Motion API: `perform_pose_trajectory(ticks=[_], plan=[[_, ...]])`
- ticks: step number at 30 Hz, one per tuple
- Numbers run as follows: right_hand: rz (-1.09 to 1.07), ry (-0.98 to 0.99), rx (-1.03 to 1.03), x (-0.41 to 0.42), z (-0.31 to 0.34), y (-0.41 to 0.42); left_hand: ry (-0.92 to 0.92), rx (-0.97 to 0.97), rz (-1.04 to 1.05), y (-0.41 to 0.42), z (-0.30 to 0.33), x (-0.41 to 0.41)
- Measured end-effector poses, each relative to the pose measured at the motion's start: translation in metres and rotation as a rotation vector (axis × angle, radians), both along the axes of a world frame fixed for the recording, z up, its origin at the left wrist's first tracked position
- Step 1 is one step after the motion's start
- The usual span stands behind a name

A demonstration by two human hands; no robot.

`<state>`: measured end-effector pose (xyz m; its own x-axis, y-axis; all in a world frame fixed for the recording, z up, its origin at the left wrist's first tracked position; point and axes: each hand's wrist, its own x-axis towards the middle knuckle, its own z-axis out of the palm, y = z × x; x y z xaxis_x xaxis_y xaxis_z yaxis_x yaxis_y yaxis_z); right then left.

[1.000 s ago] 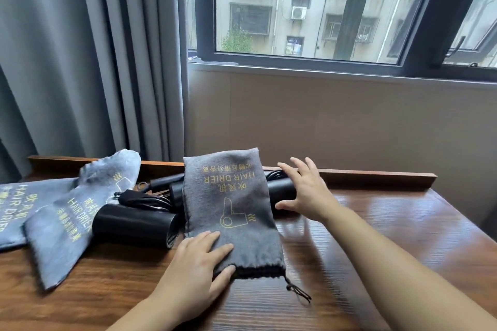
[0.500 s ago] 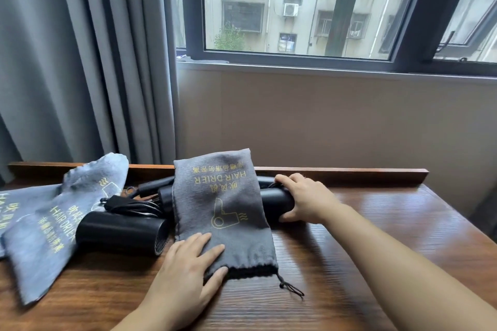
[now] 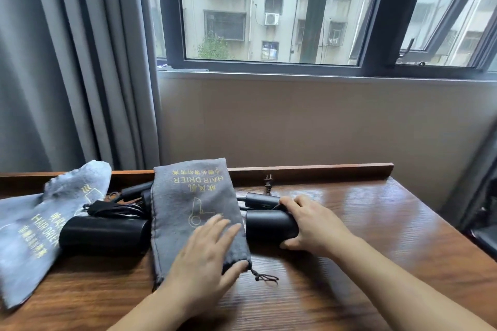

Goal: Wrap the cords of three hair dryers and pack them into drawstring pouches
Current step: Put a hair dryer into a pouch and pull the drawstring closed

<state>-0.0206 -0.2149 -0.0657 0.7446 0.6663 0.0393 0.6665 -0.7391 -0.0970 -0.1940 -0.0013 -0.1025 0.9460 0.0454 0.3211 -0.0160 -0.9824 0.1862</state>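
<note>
- We see the tabletop (image 3: pixel 349 263) carrying everything, with a raised wooden lip along its far edge.
- We count three grey pouches: one (image 3: pixel 196 217) lies flat in the middle, its drawstring mouth toward us, and two (image 3: pixel 40 236) overlap at the left.
- Our left hand (image 3: pixel 207 258) lies on the middle pouch near its mouth, fingers straight and a little apart, pressing the cloth flat and holding nothing.
- One dryer (image 3: pixel 270 227) lies just right of that pouch, its barrel running left to right across the tabletop; part of it seems tucked under the pouch edge.
- Our right hand (image 3: pixel 314 226) curls round the barrel's right end, thumb below and fingers over the top, so the dryer extends leftward from this hand.
- We judge the right hand the one to draw this dryer clear, since the left is busy on the cloth.
- A second dryer (image 3: pixel 105 232) lies left of the pouch, also crosswise, with a bundled cord (image 3: pixel 115 208) just behind it.
- A plug (image 3: pixel 267 183) rests near the far lip, so this cord looks not yet wrapped.
</note>
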Motion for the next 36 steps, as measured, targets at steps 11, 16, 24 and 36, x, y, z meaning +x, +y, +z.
perform_pose_trajectory(ticks=[11, 16, 24, 36], plan=[[-0.052, -0.018, 0.268, -0.012, -0.017, -0.010, 0.137, -0.974, 0.166, -0.034, 0.012, 0.067], [-0.093, -0.009, 0.506, -0.031, -0.010, -0.003, -0.010, -1.533, -0.069, -0.037, 0.019, 0.076], [-0.078, 0.002, 0.657, -0.063, -0.003, 0.021, -0.016, -1.856, -0.325, -0.034, 0.020, 0.070], [-0.033, 0.378, 1.018, -0.060, 0.003, 0.019, -0.057, -2.202, -0.243, -0.014, 0.042, 0.040]])
